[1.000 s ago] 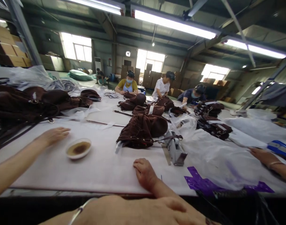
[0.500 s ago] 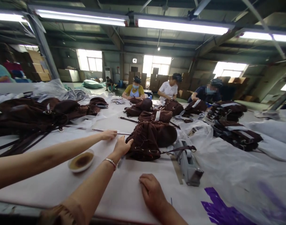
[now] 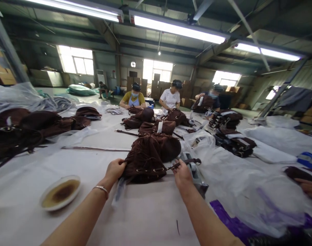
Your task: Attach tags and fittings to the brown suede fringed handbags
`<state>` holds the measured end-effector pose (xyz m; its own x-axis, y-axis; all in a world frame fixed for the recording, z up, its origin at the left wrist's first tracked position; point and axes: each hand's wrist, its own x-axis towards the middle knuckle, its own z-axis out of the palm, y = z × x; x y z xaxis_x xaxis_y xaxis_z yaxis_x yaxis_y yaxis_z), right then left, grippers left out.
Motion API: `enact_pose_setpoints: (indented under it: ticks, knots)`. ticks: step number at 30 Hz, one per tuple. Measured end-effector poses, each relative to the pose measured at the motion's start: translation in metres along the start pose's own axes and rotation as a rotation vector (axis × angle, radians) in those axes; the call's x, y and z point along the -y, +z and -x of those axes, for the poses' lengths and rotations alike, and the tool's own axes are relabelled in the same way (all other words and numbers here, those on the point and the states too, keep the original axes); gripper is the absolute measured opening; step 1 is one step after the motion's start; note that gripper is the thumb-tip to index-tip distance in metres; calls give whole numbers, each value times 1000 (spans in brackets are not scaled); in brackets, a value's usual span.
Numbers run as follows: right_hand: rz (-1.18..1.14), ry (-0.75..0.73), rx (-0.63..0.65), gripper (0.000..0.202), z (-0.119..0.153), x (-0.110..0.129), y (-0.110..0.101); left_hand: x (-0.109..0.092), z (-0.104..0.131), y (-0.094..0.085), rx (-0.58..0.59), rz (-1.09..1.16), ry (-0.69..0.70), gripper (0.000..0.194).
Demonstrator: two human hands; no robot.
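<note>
A dark brown fringed drawstring bag (image 3: 148,159) with metal eyelets lies on its side on the white-covered table. At its left edge, my left hand (image 3: 116,169), a bracelet on the wrist, is closed on the bag's side. My right hand (image 3: 182,173) is closed on the thin brown strap (image 3: 188,161) that comes off the bag's right side. Under the strap, partly hidden by my right hand, stands a grey tape dispenser (image 3: 197,176). A clear plastic strip (image 3: 118,193) sticks out below my left hand.
A dish of brown liquid (image 3: 60,193) stands at left. More brown bags (image 3: 40,119) lie left, and stacked bags (image 3: 234,136) lie right. Plastic sheeting (image 3: 243,186) and purple plastic (image 3: 227,218) cover the right side. Another person's hand (image 3: 309,188) holds something brown. Several people work beyond.
My right hand has moved up from the bare tabletop to the strap. My left hand stays at the bag's edge. Another arm at the left is gone from view, and the view has swung right.
</note>
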<state>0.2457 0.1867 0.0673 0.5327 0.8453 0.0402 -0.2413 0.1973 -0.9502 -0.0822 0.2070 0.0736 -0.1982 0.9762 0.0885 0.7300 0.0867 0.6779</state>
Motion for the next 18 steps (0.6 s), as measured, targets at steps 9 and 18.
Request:
enact_pose_setpoints:
  ticks: [9, 18]
  knots:
    - [314, -469, 187, 33, 71, 53, -11, -24, 96, -13, -331, 30, 513, 31]
    - [1100, -951, 779, 43, 153, 9, -74, -62, 215, 13, 333, 272, 464, 25]
